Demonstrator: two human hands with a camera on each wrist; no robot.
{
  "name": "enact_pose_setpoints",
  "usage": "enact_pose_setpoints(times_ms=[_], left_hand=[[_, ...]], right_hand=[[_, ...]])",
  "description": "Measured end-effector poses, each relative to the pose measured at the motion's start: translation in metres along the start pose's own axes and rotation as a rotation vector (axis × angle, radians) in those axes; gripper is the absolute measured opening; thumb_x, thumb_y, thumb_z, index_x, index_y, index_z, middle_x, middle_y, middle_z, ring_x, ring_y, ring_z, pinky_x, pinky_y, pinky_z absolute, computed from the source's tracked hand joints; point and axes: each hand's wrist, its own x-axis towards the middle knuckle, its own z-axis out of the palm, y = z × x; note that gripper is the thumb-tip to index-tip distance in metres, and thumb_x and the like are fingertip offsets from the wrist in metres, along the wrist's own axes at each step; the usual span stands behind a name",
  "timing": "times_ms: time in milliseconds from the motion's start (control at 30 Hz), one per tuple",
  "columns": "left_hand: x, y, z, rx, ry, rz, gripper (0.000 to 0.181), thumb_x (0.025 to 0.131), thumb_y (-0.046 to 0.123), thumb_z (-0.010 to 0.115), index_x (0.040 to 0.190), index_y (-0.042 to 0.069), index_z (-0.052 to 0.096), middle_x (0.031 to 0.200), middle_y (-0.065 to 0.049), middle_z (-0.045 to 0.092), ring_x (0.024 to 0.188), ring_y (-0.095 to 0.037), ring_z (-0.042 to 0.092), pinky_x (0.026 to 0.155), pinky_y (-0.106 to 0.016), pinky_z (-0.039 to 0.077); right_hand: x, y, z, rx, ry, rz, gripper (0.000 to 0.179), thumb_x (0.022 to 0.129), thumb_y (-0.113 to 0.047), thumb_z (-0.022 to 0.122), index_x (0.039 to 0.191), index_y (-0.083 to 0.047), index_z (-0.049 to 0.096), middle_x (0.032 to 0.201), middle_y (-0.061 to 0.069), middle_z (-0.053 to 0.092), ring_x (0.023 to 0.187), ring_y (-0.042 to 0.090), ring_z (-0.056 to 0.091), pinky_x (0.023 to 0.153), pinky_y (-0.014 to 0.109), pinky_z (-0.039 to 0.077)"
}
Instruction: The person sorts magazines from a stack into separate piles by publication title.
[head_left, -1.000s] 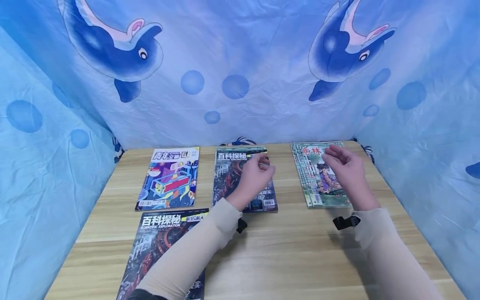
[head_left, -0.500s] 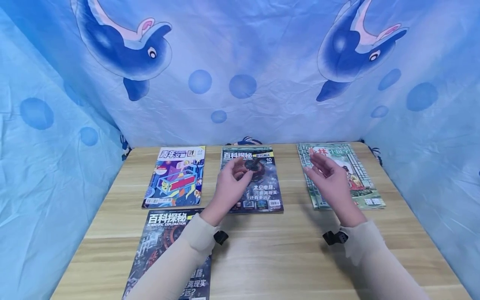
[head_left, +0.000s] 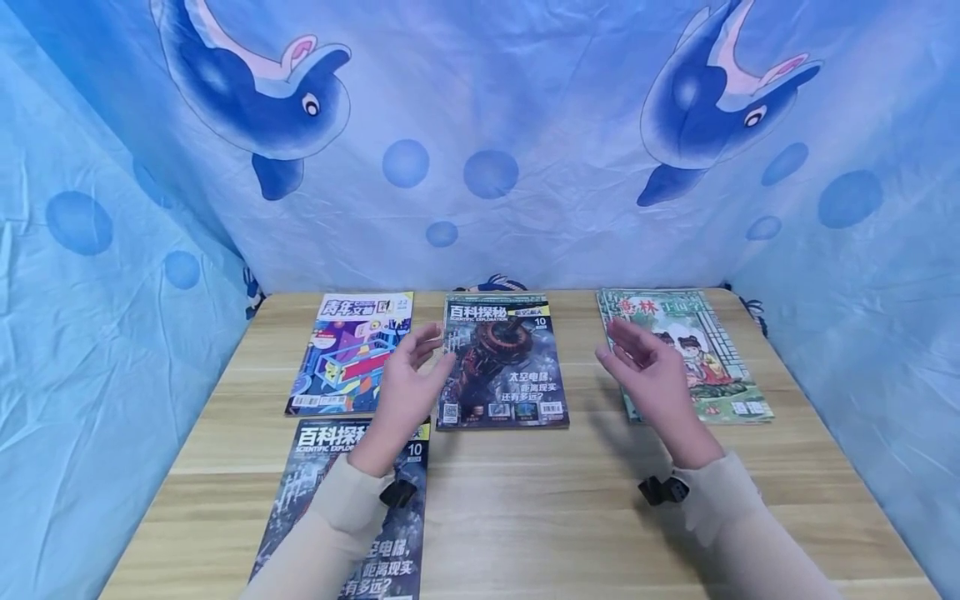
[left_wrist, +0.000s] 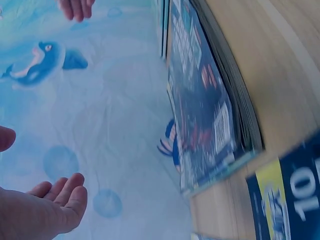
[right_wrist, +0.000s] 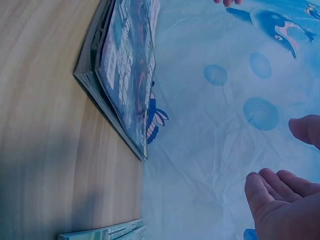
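Note:
My left hand [head_left: 408, 383] hovers between a purple comic-style magazine [head_left: 348, 358] and the middle magazine stack [head_left: 502, 367], holding nothing. That stack has a dark Scientific Exploration magazine on top and green-edged ones under it. Over the left part of a green magazine stack [head_left: 697, 358] is my right hand [head_left: 652, 379], also holding nothing, its fingers loosely bent. Another dark Scientific Exploration magazine [head_left: 405, 492] lies at the front left, partly hidden by my left forearm. In the left wrist view the middle stack's thick page edge [left_wrist: 240, 100] shows.
A wooden table [head_left: 525, 517] carries the magazines. Blue cloth [head_left: 562, 225] with printed dolphins rises behind it and at both sides. Black straps with small devices [head_left: 663, 490] sit at my wrists.
My left hand has moved left off the middle stack, uncovering its top cover. My right hand has shifted left and a little nearer, and more of the green cover shows. The view has shifted slightly.

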Motion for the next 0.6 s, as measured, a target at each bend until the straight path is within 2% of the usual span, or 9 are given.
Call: enact_pose_setpoints(times_ms=[133, 167, 367, 400, 600], left_hand=[[-0.002, -0.002, -0.010, -0.004, 0.030, -0.013, 0.051, 0.097, 0.012, 0.070, 0.142, -0.003, 0.051, 0.138, -0.016, 0.057, 0.124, -0.029, 0.058, 0.107, -0.039, 0.043], [-0.003, 0.002, -0.011, -0.009, 0.030, -0.023, 0.050, 0.097, 0.010, 0.069, 0.141, -0.005, 0.051, 0.138, -0.018, 0.057, 0.123, -0.032, 0.058, 0.107, -0.040, 0.043], [-0.007, -0.003, -0.010, 0.003, 0.010, -0.058, 0.048, 0.098, 0.012, 0.068, 0.141, -0.002, 0.052, 0.136, -0.016, 0.058, 0.121, -0.029, 0.059, 0.106, -0.041, 0.045], [-0.006, -0.009, -0.010, 0.008, 0.010, -0.052, 0.048, 0.098, 0.014, 0.068, 0.141, -0.001, 0.053, 0.136, -0.014, 0.058, 0.121, -0.027, 0.060, 0.105, -0.040, 0.045], [-0.005, -0.013, -0.015, 0.014, 0.028, -0.073, 0.047, 0.097, 0.013, 0.067, 0.139, -0.003, 0.054, 0.134, -0.015, 0.060, 0.122, -0.028, 0.059, 0.105, -0.040, 0.046]], right_hand=[[-0.002, 0.004, 0.002, 0.010, -0.007, 0.019, 0.058, 0.091, -0.020, 0.080, 0.142, -0.004, 0.057, 0.140, 0.016, 0.058, 0.129, 0.028, 0.056, 0.099, 0.027, 0.047], [-0.002, 0.005, 0.003, 0.012, -0.008, 0.028, 0.058, 0.091, -0.020, 0.080, 0.142, -0.003, 0.057, 0.140, 0.016, 0.059, 0.129, 0.028, 0.056, 0.099, 0.026, 0.047], [-0.004, 0.007, 0.008, 0.033, -0.022, 0.072, 0.061, 0.091, -0.018, 0.080, 0.142, 0.002, 0.054, 0.140, 0.019, 0.057, 0.129, 0.030, 0.055, 0.101, 0.027, 0.046], [-0.005, 0.007, 0.009, 0.040, -0.023, 0.075, 0.061, 0.091, -0.017, 0.080, 0.142, 0.002, 0.054, 0.140, 0.019, 0.057, 0.129, 0.030, 0.055, 0.101, 0.027, 0.046], [-0.006, 0.006, 0.013, 0.052, -0.036, 0.065, 0.060, 0.091, -0.015, 0.080, 0.142, 0.002, 0.054, 0.139, 0.020, 0.058, 0.128, 0.031, 0.055, 0.101, 0.028, 0.046]])
